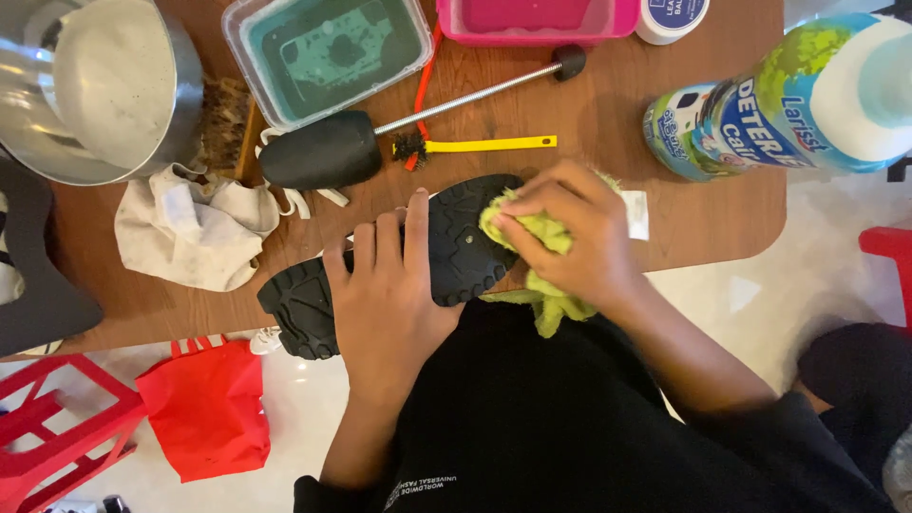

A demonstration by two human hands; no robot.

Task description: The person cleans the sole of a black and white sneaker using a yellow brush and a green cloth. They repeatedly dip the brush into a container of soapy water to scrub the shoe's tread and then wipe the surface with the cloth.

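The right hand (570, 233), at the centre right of the frame, is closed around a yellow-green cloth (532, 237) and presses it onto the black sole of a shoe (456, 237) that lies sole-up across the table's near edge. The left hand (385, 285), just left of it, lies flat and open on the middle of the sole, fingers spread and pointing to the top of the frame. The shoe runs from the lower left to the centre. Above it on the wooden table (703, 209) lie a black shoe tree (328, 149) with a metal rod and a yellow brush (475, 145). A crumpled white rag (195, 228) sits to the left, under a steel bowl (95, 85). A tub of green water (328, 52) and a pink tub (537, 19) stand at the top, and a detergent bottle (769, 104) lies at the upper right. A red bag (204, 408) is on the floor at the lower left.
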